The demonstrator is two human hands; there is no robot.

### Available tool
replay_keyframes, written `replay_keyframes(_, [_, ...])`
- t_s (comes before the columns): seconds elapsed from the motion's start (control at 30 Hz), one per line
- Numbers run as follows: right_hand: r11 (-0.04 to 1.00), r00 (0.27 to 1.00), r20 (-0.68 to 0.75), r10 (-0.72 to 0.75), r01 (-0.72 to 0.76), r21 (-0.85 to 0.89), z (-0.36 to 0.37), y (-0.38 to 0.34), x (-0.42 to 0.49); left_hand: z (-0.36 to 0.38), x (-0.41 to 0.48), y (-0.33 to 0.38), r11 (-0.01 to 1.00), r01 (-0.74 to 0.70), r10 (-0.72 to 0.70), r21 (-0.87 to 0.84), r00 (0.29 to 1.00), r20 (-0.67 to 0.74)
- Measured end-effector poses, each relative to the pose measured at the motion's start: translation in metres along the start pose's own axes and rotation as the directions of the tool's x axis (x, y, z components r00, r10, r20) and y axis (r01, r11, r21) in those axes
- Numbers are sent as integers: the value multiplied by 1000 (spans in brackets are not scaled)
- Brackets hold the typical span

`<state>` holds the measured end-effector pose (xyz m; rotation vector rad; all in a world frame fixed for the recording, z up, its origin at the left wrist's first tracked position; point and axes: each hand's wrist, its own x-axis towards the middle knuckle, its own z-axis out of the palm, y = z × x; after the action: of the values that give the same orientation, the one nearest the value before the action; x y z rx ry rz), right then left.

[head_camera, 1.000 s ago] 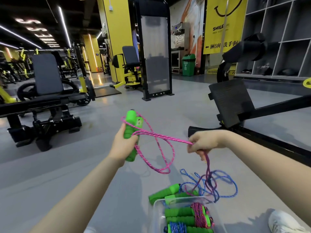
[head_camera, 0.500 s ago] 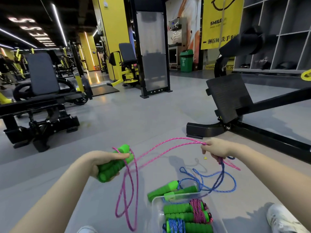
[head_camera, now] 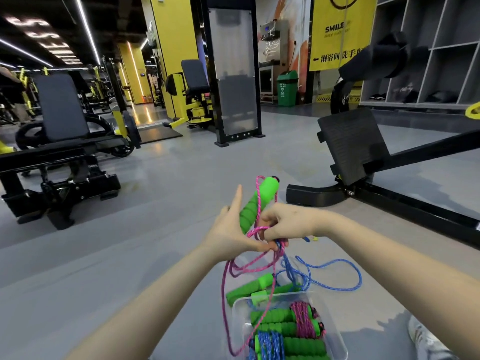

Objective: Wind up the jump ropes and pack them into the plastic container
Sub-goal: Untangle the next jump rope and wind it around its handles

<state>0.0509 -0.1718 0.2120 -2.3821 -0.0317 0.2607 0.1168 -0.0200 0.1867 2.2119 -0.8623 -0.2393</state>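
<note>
**Pink jump rope: raised in both your hands, above the plastic container**

- Pink jump rope [head_camera: 235, 268]: one green foam handle [head_camera: 255, 203] stands tilted, its top leaning right, with pink cord running up along it. Loose loops hang from your hands. The longest drops past the container's left wall.
- Left hand [head_camera: 231, 229]: index finger straight up and thumb stretched right. The handle is lodged in the fork between them. Your other fingers are hidden behind it, so you cannot tell whether the grip closes.
- Right hand [head_camera: 288, 222]: fingers curled and pinching a bunch of pink cord against the lower part of the handle. They touch your left thumb tip.
- Plastic container [head_camera: 237, 311]: clear, on the floor directly below your hands. Inside lie wound ropes with green handles, including a pink-wound bundle [head_camera: 301, 319] and a blue-wound bundle [head_camera: 270, 342].
- Blue jump rope [head_camera: 337, 287]: unwound on the floor beyond the container. Its green handles [head_camera: 246, 288] lie against the far rim. One strand rises to your right fingers.
- White shoe [head_camera: 426, 341]: at the lower right, near the container.
- Grey floor [head_camera: 155, 203]: under everything.
- Black footplate machine [head_camera: 350, 144]: ahead on the right.
- Black weight bench [head_camera: 59, 113]: well apart on the left.
- Green bin [head_camera: 287, 88] and yellow banner [head_camera: 337, 29]: at the far wall.
</note>
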Motion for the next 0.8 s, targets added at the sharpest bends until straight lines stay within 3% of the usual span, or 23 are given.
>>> replay_keyframes(0.07, [995, 1000, 13, 2, -4, 95, -4, 4, -2, -5, -1, -2, 998, 3, 0, -67, 999, 35])
replay_keyframes(0.17, [985, 998, 57, 17, -27, 173, -5, 16, -6, -9, -7, -8, 950, 29, -2, -310, 996, 87])
replay_keyframes(0.3, [951, 991, 131, -28, -13, 308, -3, 22, -8, -7, -13, -8, 899, 74, 4, -431, 984, 176])
replay_keyframes(0.4, [854, 971, 240, -24, -105, 510, -11, 27, -14, -12, -13, -12, 818, 183, -53, -546, 968, 246])
replay_keyframes(0.5, [678, 911, 391, -134, -203, 706, -13, 37, -20, -15, -13, -18, 780, 239, -83, -578, 955, 283])
replay_keyframes(0.63, [540, 917, 366, -157, -230, 810, -11, 44, -19, -22, -11, -25, 738, 294, -154, -607, 950, 272])
replay_keyframes(0.7, [593, 935, 340, -98, -219, 775, -13, 47, -18, -26, -13, -26, 744, 308, -170, -594, 946, 277])
replay_keyframes(0.8, [774, 936, 352, 31, -245, 584, -12, 51, -22, -29, -16, -31, 735, 320, -194, -598, 944, 267])
